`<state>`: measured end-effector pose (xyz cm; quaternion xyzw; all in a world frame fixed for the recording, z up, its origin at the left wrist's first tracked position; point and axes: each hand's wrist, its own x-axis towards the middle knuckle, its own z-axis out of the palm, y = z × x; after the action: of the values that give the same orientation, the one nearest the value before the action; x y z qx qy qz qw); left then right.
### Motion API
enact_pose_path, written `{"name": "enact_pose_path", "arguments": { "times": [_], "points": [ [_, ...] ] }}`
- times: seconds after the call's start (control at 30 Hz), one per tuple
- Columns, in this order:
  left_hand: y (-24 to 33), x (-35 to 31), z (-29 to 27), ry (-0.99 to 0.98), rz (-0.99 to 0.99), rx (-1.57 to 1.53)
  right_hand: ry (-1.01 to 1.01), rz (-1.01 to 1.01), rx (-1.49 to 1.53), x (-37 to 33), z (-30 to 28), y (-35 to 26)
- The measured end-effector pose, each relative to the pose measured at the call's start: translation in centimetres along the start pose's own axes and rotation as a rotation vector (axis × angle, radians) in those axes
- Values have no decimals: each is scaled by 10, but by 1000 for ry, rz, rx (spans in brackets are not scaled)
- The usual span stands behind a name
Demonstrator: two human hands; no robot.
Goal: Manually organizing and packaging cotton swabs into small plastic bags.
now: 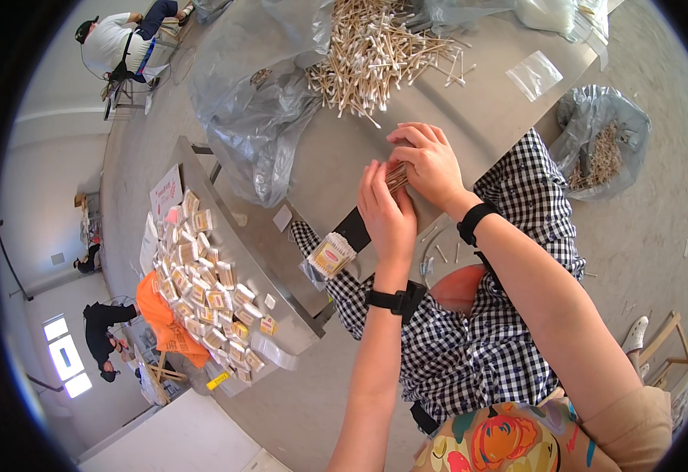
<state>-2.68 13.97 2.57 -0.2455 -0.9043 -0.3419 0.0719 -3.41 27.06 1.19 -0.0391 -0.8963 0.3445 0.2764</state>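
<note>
Holding, in the head view, a bundle of swabs (396, 178) just off centre toward 1 o'clock, over a metal table (336, 157). Steadying it between left hand (386, 211) and right hand (432, 167), with fingers close together and narrowed around the sticks; cannot tell whether lifted or resting on the metal. At 7 o'clock from the hands, near the table edge, a filled swab pack (332, 254). Toward 12 o'clock, a loose heap of swabs (371, 67); at 11, a large clear plastic bag (257, 110). Around 2 o'clock, a small flat clear bag (534, 76); nearer 3, a lined bin (635, 130) with more swabs inside. Between 8 and 9, many packs (210, 295) piled on a side table (261, 271), beside orange cloth (163, 318).
</note>
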Motion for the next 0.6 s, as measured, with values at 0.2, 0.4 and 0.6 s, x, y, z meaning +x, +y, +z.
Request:
{"name": "enact_pose_path", "arguments": {
  "times": [0.2,0.4,0.6],
  "points": [
    [5,-5,9,-34,15,168,125,215,139,1,5,1],
    [-8,14,22,-142,77,443,195,212,177,0,3,1],
    [-13,45,25,-193,-47,452,198,264,183,-2,2,-3]
  ]
}}
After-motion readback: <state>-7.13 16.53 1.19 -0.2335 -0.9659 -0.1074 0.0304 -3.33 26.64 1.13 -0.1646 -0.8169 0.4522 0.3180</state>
